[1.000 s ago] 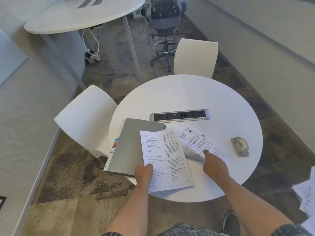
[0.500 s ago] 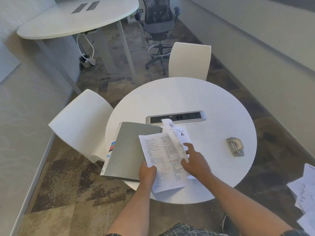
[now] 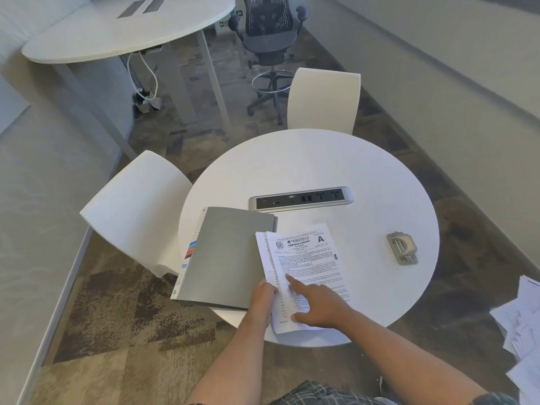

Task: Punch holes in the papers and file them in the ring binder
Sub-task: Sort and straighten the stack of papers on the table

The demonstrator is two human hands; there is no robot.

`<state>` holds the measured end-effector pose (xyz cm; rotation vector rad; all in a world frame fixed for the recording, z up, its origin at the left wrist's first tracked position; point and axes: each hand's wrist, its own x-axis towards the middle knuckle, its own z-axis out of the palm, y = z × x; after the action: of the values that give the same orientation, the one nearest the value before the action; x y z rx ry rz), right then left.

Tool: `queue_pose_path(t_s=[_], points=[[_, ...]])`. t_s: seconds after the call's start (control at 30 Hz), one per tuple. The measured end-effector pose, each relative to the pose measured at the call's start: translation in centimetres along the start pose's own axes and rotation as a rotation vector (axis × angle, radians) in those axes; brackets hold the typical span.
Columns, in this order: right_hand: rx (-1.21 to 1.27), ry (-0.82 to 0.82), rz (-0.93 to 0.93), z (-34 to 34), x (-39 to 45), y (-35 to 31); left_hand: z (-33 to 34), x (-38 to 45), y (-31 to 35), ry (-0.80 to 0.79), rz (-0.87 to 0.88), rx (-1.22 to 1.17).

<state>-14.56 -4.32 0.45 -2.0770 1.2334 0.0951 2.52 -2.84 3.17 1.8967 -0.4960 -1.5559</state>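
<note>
A small stack of printed papers (image 3: 306,258) lies flat on the round white table (image 3: 321,165), its left edge over the closed grey ring binder (image 3: 225,255). My left hand (image 3: 263,296) grips the stack's lower left edge. My right hand (image 3: 318,305) rests on top of the papers with the forefinger stretched out and the fingers apart. The grey metal hole punch (image 3: 401,248) sits by itself at the table's right side, well away from both hands.
A power socket strip (image 3: 301,198) is set into the table behind the binder. Two white chairs (image 3: 137,209) (image 3: 323,100) stand at the left and the far side. Loose sheets (image 3: 523,325) lie on the floor at right. A second table and an office chair stand farther back.
My right hand turned the lifted sheet over onto the pile held by my left hand; the sheet with the letter A now lies flat on top. The view shifted slightly.
</note>
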Motion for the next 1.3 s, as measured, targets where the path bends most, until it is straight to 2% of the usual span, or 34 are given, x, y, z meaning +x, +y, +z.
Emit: queue_pose_path(t_s=[0.17,0.3,0.4,0.53,0.63,0.73,0.83,0.97,1.17,1.3], points=[[0.048,-0.024,-0.018,0.2,-0.3,0.3,0.6,0.3,-0.7,-0.032,-0.020,-0.040],[0.312,-0.040,0.018,-0.3,-0.5,1.0,0.8,1.4,-1.9,0.006,0.008,-0.010],[0.337,0.145,0.146,-0.9,-0.7,2.3,0.9,1.7,-2.5,0.029,-0.007,0.010],[0.307,0.449,0.464,-1.4,-1.6,4.6,0.7,1.6,-2.4,0.005,-0.082,-0.015],[0.418,0.518,0.666,-1.8,-2.2,5.7,0.5,1.5,-2.3,-0.042,-0.160,-0.049],[0.602,0.511,0.765,-2.1,-2.4,6.3,0.3,1.1,-2.3,-0.096,-0.199,-0.058],[0.901,0.414,0.734,-2.3,-1.9,6.9,0.3,1.2,-2.5,-0.141,-0.197,-0.036],[0.898,0.302,0.632,-2.0,-1.3,6.7,0.7,0.9,-2.2,-0.169,-0.186,-0.065],[1.082,0.354,0.506,-2.6,-2.6,6.0,1.5,0.4,-1.4,-0.136,0.001,-0.020],[1.244,0.305,0.369,-4.7,-3.0,5.6,1.6,0.1,0.4,-0.178,0.100,0.016]])
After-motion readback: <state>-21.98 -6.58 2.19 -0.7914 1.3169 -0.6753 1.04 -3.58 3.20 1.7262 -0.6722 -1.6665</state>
